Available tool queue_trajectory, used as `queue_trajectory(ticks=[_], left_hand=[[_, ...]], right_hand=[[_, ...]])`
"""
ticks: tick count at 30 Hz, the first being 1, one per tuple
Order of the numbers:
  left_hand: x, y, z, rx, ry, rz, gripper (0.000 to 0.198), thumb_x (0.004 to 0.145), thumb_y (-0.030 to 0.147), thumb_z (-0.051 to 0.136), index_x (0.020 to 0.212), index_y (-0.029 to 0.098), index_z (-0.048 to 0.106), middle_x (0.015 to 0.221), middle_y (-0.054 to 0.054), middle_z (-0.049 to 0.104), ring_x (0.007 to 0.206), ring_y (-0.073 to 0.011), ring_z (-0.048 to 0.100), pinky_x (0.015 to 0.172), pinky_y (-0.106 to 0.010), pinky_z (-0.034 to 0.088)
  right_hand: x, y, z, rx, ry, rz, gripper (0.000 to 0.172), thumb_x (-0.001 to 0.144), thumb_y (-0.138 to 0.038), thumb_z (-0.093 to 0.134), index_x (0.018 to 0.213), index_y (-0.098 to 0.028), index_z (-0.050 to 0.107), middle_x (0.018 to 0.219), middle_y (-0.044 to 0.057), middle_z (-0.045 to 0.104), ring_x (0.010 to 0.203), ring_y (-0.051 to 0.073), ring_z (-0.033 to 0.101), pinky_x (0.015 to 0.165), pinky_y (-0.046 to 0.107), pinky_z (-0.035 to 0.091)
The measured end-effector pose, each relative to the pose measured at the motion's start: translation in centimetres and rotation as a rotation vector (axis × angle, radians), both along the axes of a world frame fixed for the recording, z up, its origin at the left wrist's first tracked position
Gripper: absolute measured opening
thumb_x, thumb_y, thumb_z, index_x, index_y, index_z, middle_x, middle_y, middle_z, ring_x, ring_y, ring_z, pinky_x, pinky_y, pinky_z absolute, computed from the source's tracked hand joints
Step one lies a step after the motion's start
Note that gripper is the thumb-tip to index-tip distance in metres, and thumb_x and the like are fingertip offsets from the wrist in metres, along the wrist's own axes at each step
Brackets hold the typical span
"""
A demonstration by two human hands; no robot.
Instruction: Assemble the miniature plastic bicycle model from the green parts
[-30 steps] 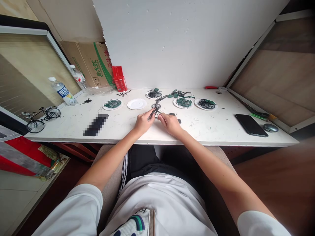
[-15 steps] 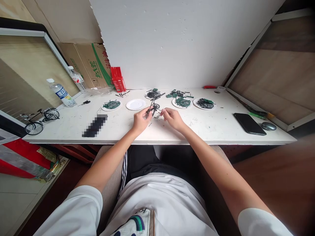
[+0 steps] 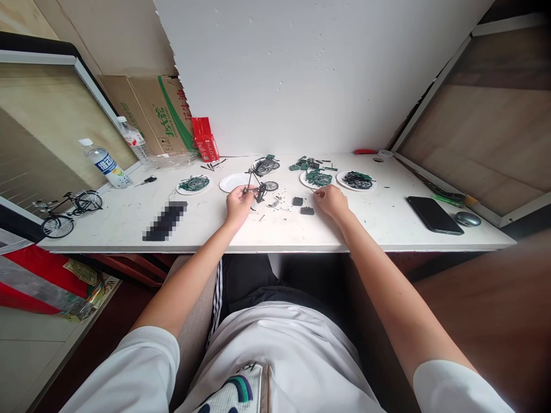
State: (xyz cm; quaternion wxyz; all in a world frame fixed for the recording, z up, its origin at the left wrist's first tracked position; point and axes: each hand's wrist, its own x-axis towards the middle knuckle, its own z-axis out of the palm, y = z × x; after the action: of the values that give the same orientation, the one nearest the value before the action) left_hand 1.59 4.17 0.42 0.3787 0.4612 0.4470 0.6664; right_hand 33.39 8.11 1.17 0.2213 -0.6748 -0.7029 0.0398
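My left hand (image 3: pixel 241 202) is closed around one end of a black model bicycle frame (image 3: pixel 259 188), which it holds just over the table in front of a white paper plate (image 3: pixel 230 182). To the right, my right hand (image 3: pixel 332 201) has its fingertips pinched together low over the tabletop, near the plate of green bicycle parts (image 3: pixel 319 178). Whatever lies in that pinch is too small to name. Between the hands are two small dark blocks (image 3: pixel 298 201) and a scatter of tiny metal pieces (image 3: pixel 275 202).
A finished black model bicycle (image 3: pixel 71 209) stands at the left. More plates carry parts: green ones (image 3: pixel 193 183) and black ones (image 3: pixel 358 179). Bottles (image 3: pixel 105 163), a red box (image 3: pixel 205 140), a phone (image 3: pixel 434 214) and a mouse (image 3: pixel 468 218) are also on the table.
My right hand has moved right, away from the bicycle frame, toward the plate of green parts. My left hand has shifted slightly left with the frame, and the dark blocks now show.
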Motion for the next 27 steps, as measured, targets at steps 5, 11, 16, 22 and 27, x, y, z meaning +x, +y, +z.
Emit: queue_trajectory(ticks=[5, 11, 16, 22, 27], left_hand=[[-0.1, 0.1, -0.3, -0.019, 0.038, 0.006, 0.014, 0.092, 0.024, 0.073, 0.103, 0.015, 0.072, 0.105, -0.014, 0.082, 0.103, -0.0258, 0.082, 0.087, -0.034, 0.063], [-0.2, 0.5, -0.9, 0.012, 0.063, -0.002, 0.021, 0.091, 0.031, 0.076, 0.106, 0.016, 0.073, 0.105, -0.013, 0.082, 0.099, -0.0246, 0.082, 0.091, -0.035, 0.063], [-0.3, 0.5, -0.9, 0.011, 0.075, 0.001, 0.022, 0.091, 0.034, 0.075, 0.105, 0.016, 0.073, 0.104, -0.012, 0.082, 0.095, -0.0233, 0.081, 0.088, -0.034, 0.063], [-0.3, 0.4, -0.9, 0.012, 0.078, -0.003, 0.026, 0.09, 0.037, 0.078, 0.104, 0.016, 0.074, 0.101, -0.011, 0.082, 0.093, -0.0231, 0.081, 0.088, -0.034, 0.063], [-0.2, 0.2, -0.6, -0.007, 0.046, 0.014, 0.026, 0.088, 0.036, 0.079, 0.104, 0.016, 0.075, 0.097, -0.01, 0.081, 0.091, -0.0225, 0.08, 0.086, -0.034, 0.064]], right_hand=[[-0.5, -0.1, 0.0, -0.026, 0.034, -0.03, 0.021, 0.099, -0.033, 0.061, 0.102, -0.021, 0.079, 0.111, 0.014, 0.078, 0.096, 0.028, 0.068, 0.081, 0.036, 0.049], [-1.1, -0.6, 0.4, 0.186, 0.189, 0.127, 0.031, 0.104, -0.041, 0.054, 0.097, -0.02, 0.076, 0.112, 0.015, 0.075, 0.094, 0.027, 0.065, 0.078, 0.037, 0.048], [-1.7, -0.8, 0.4, 0.164, 0.206, 0.451, 0.044, 0.101, -0.059, 0.061, 0.086, -0.021, 0.076, 0.092, 0.01, 0.075, 0.082, 0.023, 0.061, 0.075, 0.035, 0.044], [-2.1, -1.3, 0.5, 0.046, 0.203, 0.477, 0.046, 0.098, -0.06, 0.064, 0.08, -0.02, 0.077, 0.083, 0.009, 0.076, 0.075, 0.021, 0.061, 0.07, 0.034, 0.042], [-2.0, -1.4, 0.5, -0.037, 0.289, 0.551, 0.041, 0.088, -0.062, 0.077, 0.085, -0.021, 0.081, 0.085, 0.007, 0.08, 0.075, 0.021, 0.066, 0.072, 0.034, 0.05]])
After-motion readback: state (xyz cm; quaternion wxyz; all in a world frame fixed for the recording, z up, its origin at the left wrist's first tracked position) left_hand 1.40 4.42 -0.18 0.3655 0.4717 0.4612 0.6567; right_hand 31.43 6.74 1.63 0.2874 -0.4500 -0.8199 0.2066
